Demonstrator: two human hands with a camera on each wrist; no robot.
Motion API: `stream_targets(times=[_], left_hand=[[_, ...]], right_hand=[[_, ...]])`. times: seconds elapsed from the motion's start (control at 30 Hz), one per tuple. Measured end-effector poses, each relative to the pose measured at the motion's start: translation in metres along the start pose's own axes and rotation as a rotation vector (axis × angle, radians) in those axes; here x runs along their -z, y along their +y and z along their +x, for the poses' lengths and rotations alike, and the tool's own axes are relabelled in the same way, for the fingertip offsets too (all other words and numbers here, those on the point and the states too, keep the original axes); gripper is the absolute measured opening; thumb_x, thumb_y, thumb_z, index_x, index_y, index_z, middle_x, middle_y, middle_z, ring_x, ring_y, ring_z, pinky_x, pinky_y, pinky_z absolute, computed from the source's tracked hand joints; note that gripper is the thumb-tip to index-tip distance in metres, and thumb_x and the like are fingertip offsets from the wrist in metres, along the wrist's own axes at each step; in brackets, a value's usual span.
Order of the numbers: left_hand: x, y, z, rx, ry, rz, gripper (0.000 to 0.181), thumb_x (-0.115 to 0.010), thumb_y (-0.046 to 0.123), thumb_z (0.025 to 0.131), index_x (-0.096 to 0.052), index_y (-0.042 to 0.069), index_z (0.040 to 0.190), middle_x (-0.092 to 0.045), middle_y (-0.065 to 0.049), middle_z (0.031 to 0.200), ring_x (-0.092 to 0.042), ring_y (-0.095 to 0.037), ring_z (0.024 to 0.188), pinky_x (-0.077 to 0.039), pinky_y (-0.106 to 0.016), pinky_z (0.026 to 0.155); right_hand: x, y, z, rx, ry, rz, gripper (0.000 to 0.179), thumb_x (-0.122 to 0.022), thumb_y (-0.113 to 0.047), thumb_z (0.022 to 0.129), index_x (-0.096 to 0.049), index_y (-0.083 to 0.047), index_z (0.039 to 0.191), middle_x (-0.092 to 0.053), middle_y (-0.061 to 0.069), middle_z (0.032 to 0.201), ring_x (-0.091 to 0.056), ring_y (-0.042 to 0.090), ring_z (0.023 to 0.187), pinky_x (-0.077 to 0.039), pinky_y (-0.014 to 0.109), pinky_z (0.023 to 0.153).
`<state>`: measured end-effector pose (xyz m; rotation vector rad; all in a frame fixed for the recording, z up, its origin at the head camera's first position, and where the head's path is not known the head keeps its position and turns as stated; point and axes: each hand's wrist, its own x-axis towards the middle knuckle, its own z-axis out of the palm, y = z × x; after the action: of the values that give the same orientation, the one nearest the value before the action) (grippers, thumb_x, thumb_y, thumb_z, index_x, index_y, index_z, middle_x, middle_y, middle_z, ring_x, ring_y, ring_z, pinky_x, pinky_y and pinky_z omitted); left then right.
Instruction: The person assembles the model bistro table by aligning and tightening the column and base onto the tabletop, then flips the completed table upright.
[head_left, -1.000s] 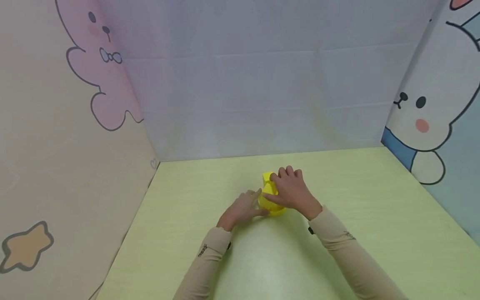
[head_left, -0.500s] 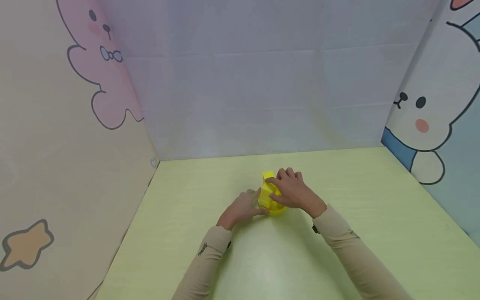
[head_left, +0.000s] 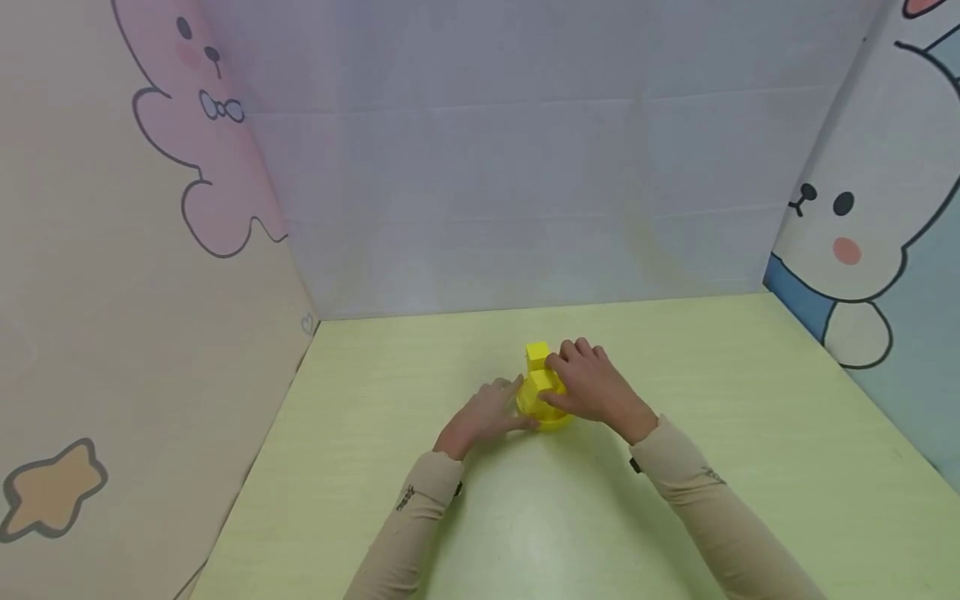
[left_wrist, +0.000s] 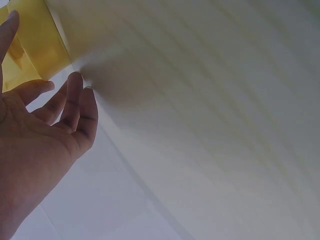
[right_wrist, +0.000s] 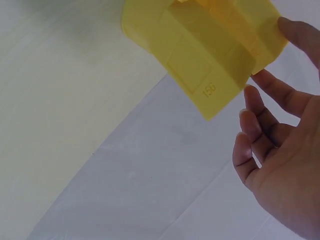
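A yellow plastic round base [head_left: 555, 424] rests on the table in the head view. Rising from it at the back is a yellow upright block [head_left: 537, 354], marked with small raised characters in the right wrist view. My left hand [head_left: 483, 419] holds the base from the left, thumb in front and forefinger behind; its other fingers curl loosely beside it. Between the thumb and forefinger of my right hand [head_left: 596, 385] is a yellow blocky piece [right_wrist: 267, 37], pinched in front of the upright block. The inside of the base is largely hidden by the hands.
The pale yellow-green tabletop [head_left: 390, 375] runs back to a plain whitish wall cloth [head_left: 480, 192]. Side panels with cartoon animals border it: a pink figure [head_left: 217, 183] at left and a white rabbit [head_left: 862, 217] at right.
The right hand has shifted slightly right and the blocky piece in it has turned, tilting left half a second ago and standing straighter now. The left hand stays in place.
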<state>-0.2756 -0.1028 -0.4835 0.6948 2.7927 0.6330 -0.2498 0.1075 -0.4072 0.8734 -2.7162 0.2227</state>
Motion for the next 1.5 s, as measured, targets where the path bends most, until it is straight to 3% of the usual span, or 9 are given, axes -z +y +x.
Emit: stream_targets(times=[0.2, 0.47, 0.73, 0.9, 1.1, 1.3, 1.5], left_hand=[[0.0, -0.001, 0.0, -0.008, 0.007, 0.006, 0.094, -0.058, 0.068, 0.08, -0.029, 0.013, 0.151, -0.05, -0.011, 0.129, -0.05, -0.025, 0.106, -0.043, -0.044, 0.092], [0.001, 0.0, -0.001, -0.013, 0.016, 0.004, 0.093, -0.06, 0.065, 0.081, -0.029, 0.011, 0.15, -0.049, -0.013, 0.131, -0.05, -0.028, 0.11, -0.041, -0.046, 0.094], [0.001, 0.0, -0.001, -0.016, 0.016, 0.004, 0.093, -0.059, 0.066, 0.081, -0.03, 0.011, 0.15, -0.051, -0.012, 0.128, -0.051, -0.025, 0.105, -0.043, -0.044, 0.092], [0.001, 0.0, 0.0, 0.005, 0.015, 0.006, 0.091, -0.06, 0.066, 0.08, -0.031, 0.014, 0.15, -0.051, -0.011, 0.124, -0.05, -0.024, 0.101, -0.043, -0.044, 0.09], [0.002, 0.0, -0.001, -0.002, 0.013, 0.001, 0.089, -0.062, 0.062, 0.081, -0.032, 0.013, 0.149, -0.05, -0.011, 0.125, -0.05, -0.025, 0.103, -0.043, -0.044, 0.09], [0.004, 0.0, -0.001, 0.006, 0.002, 0.019, 0.093, -0.059, 0.065, 0.081, -0.029, 0.012, 0.15, -0.049, -0.013, 0.13, -0.049, -0.027, 0.108, -0.042, -0.044, 0.093], [0.003, -0.001, 0.0, 0.023, -0.013, 0.05, 0.096, -0.055, 0.071, 0.08, -0.026, 0.013, 0.151, -0.044, -0.014, 0.137, -0.046, -0.03, 0.119, -0.039, -0.045, 0.098]], right_hand=[[-0.001, -0.005, -0.003, -0.022, 0.043, -0.094, 0.053, -0.07, -0.053, 0.08, -0.06, -0.004, 0.096, -0.048, 0.007, 0.084, -0.044, 0.025, 0.076, -0.042, 0.038, 0.065], [0.005, -0.013, -0.004, -0.087, -0.042, -0.042, 0.044, -0.067, -0.047, 0.084, -0.058, -0.005, 0.087, -0.047, 0.002, 0.069, -0.043, 0.018, 0.06, -0.04, 0.031, 0.053], [0.007, -0.018, -0.005, -0.125, -0.075, -0.007, 0.041, -0.066, -0.047, 0.084, -0.054, -0.007, 0.081, -0.044, -0.001, 0.063, -0.042, 0.017, 0.056, -0.036, 0.029, 0.049], [0.007, -0.019, -0.005, -0.116, -0.108, 0.044, 0.045, -0.064, -0.052, 0.084, -0.053, -0.009, 0.082, -0.044, -0.002, 0.063, -0.042, 0.016, 0.055, -0.035, 0.028, 0.049], [0.009, -0.016, -0.004, -0.058, -0.146, 0.115, 0.045, -0.066, -0.038, 0.083, -0.058, -0.006, 0.113, -0.051, -0.001, 0.077, -0.045, 0.016, 0.063, -0.04, 0.03, 0.053], [0.002, -0.016, 0.0, -0.002, -0.091, 0.089, 0.044, -0.071, -0.046, 0.081, -0.058, -0.007, 0.097, -0.044, -0.003, 0.071, -0.041, 0.015, 0.062, -0.036, 0.028, 0.052], [0.001, -0.019, -0.001, 0.001, -0.07, 0.1, 0.044, -0.07, -0.047, 0.082, -0.057, -0.007, 0.097, -0.046, -0.003, 0.072, -0.043, 0.016, 0.064, -0.037, 0.03, 0.054]])
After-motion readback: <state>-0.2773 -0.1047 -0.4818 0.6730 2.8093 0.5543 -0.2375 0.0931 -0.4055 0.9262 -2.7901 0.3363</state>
